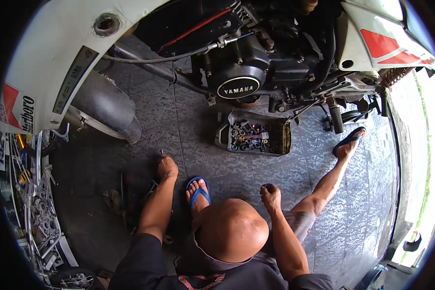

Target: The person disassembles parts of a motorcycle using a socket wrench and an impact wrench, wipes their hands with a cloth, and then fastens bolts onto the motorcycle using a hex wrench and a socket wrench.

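Note:
My left hand [167, 167] is closed in a fist low over the floor, left of my blue-strapped sandal [198, 192]. A short metal end sticks out above the fist; what kind of tool or part it belongs to is hidden. My right hand [271, 196] is held beside my raised knee with its fingers curled in; whether it holds anything I cannot make out. In front of me, a grey tray [222, 137] holds several bolts, nuts and washers [246, 137]. Beyond it stands a motorcycle with a black engine [239, 72]. Neither hand touches the engine or tray.
White bodywork [48, 63] and a dark fender [104, 106] fill the upper left. A footpeg [335, 116] juts out at right. Metal parts [41, 212] crowd the left edge. Dim, unclear objects [115, 200] lie on the tiled floor beside my left forearm.

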A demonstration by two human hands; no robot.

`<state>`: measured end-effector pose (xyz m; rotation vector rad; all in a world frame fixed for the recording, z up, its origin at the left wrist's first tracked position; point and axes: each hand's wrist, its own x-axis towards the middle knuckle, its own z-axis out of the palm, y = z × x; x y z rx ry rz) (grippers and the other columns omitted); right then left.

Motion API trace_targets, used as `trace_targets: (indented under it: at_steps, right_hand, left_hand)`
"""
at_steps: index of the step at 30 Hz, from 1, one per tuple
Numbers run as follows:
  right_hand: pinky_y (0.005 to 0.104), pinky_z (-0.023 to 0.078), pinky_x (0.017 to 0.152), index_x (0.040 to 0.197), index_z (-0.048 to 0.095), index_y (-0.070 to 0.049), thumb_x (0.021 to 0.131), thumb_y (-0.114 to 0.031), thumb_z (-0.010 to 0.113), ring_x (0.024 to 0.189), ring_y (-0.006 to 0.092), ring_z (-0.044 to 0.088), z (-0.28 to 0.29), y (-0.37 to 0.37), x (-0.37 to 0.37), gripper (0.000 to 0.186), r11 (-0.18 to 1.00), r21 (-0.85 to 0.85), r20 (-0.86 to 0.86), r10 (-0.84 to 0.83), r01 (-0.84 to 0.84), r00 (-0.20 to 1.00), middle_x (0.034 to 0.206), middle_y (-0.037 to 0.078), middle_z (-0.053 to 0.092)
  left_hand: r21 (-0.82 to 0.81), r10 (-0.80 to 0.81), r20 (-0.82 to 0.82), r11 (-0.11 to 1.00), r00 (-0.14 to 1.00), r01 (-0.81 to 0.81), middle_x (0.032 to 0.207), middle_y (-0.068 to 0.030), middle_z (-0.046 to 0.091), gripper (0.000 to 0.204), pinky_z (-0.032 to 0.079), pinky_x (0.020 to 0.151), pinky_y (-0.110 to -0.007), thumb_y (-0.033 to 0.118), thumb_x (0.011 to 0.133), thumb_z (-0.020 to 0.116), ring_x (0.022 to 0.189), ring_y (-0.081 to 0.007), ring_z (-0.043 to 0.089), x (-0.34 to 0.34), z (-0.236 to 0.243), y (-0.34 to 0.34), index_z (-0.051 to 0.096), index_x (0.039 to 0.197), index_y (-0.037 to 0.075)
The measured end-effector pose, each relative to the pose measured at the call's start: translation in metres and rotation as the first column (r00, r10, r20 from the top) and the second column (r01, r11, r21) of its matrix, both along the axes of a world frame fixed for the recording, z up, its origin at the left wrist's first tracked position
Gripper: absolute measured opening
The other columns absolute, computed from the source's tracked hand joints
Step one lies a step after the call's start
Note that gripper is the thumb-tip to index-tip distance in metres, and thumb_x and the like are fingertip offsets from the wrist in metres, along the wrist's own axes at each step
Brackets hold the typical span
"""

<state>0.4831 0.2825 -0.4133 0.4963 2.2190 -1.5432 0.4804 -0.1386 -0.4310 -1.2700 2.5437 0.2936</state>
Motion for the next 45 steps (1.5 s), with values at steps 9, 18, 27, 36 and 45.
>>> trace_targets:
  at_steps: [9,18,27,36,45]
  right_hand:
    - [0.0323,0.051,0.067,0.092,0.064,0.005,0.088,-0.018,0.059,0.07,0.0203,0.065,0.029,-0.024,0.01,0.024,0.982,0.089,-0.07,0.175,-0.169,0.982,0.077,0.013,0.068]
    - [0.0279,0.049,0.061,0.107,0.06,0.003,0.096,-0.028,0.056,0.066,0.0136,0.058,0.116,-0.119,-0.031,0.033,0.87,-0.458,-0.16,0.12,-0.181,0.98,0.086,0.009,0.065]
    - [0.0251,0.046,0.056,0.095,0.06,0.001,0.094,-0.015,0.06,0.059,0.011,0.056,0.169,-0.121,-0.039,0.016,0.678,-0.735,-0.148,-0.139,-0.015,0.979,0.078,0.006,0.062]
    - [0.0255,0.046,0.053,0.094,0.062,0.0,0.093,-0.015,0.061,0.059,0.0099,0.054,0.17,-0.11,-0.033,0.015,0.68,-0.729,-0.214,-0.116,-0.079,0.97,0.075,0.005,0.062]
    - [0.024,0.044,0.051,0.1,0.063,0.0,0.093,-0.019,0.059,0.056,0.0099,0.053,0.075,-0.067,-0.024,0.02,0.96,-0.269,0.021,0.086,-0.077,0.996,0.076,0.007,0.063]
  left_hand:
    - [0.352,0.19,-0.384,0.935,0.903,-0.047,0.085,-0.0221,0.069,0.018,0.055,0.059,-0.037,0.015,0.079,0.061,0.072,-0.0297,0.07,0.006,0.011,0.029,0.068,0.081,-0.001]
    - [0.907,0.593,-0.415,0.33,0.69,0.261,0.074,-0.006,0.063,0.015,0.054,0.056,-0.026,0.015,0.09,0.061,0.062,-0.0135,0.062,-0.019,0.144,0.119,0.062,0.094,0.001]
    - [0.888,0.71,-0.175,-0.185,0.682,0.42,0.085,-0.0084,0.067,0.015,0.057,0.07,-0.031,0.013,0.092,0.058,0.073,-0.0167,0.066,-0.013,0.169,0.132,0.063,0.101,0.002]
    - [0.882,0.724,-0.172,-0.189,0.668,0.432,0.088,-0.0064,0.066,0.018,0.052,0.072,-0.03,0.019,0.092,0.061,0.078,-0.015,0.061,-0.004,0.167,0.125,0.063,0.101,0.004]
    - [0.951,0.906,-0.285,0.308,0.314,-0.025,0.069,-0.0058,0.063,0.017,0.049,0.048,-0.025,0.017,0.09,0.061,0.057,-0.013,0.059,0.082,0.057,0.08,0.061,0.08,0.003]
